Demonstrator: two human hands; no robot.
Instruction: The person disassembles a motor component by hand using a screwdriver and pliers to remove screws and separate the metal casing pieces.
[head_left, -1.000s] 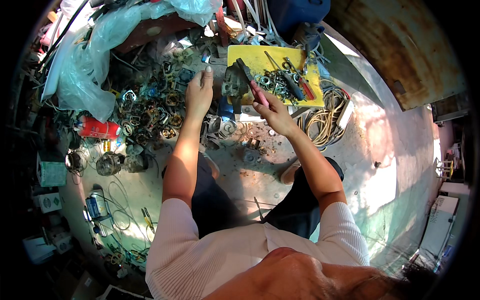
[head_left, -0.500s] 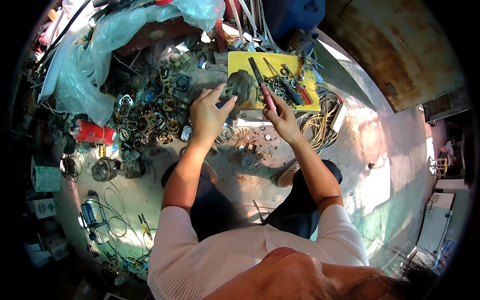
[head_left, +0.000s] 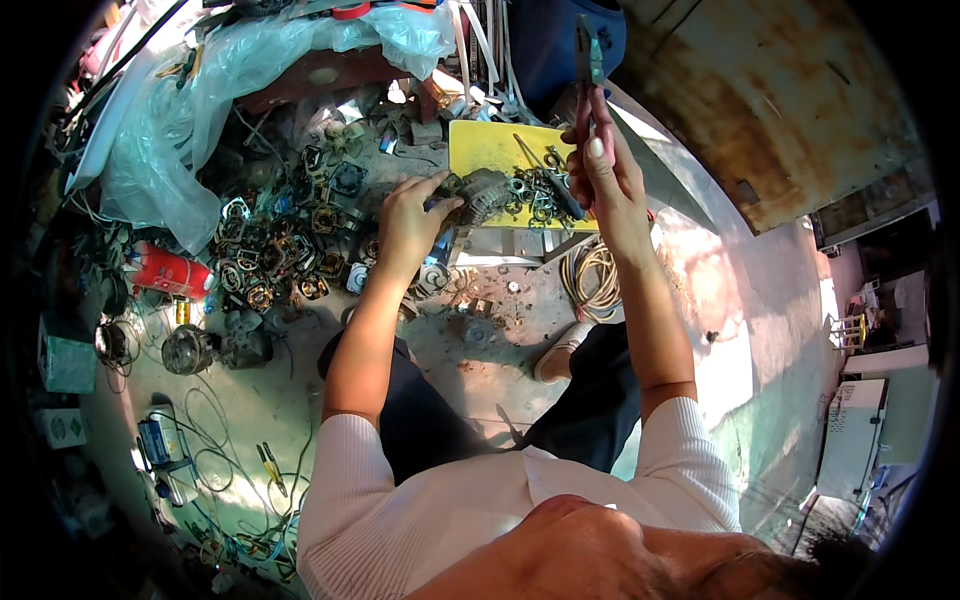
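Sunlit floor (head_left: 770, 320) stretches to the person's right, below a rusty sheet's (head_left: 770, 120) slanting edge. A heap of metal parts (head_left: 290, 240) lies along the left. Right forearm (head_left: 655, 300) and left forearm (head_left: 365, 330) both reach forward, leaning slightly inward. The yellow board (head_left: 485, 150) shows in the gap between the hands. The right hand (head_left: 612, 185) is raised, fingers curled tight round red-handled pliers; the left hand (head_left: 403, 225) bends, thumb and forefinger apart, at the left edge of a dark ribbed casting (head_left: 485, 198). Whether they pinch it, I cannot tell. The casting sits at the board's near left corner. The pliers (head_left: 586, 65) point upward, away from the person.
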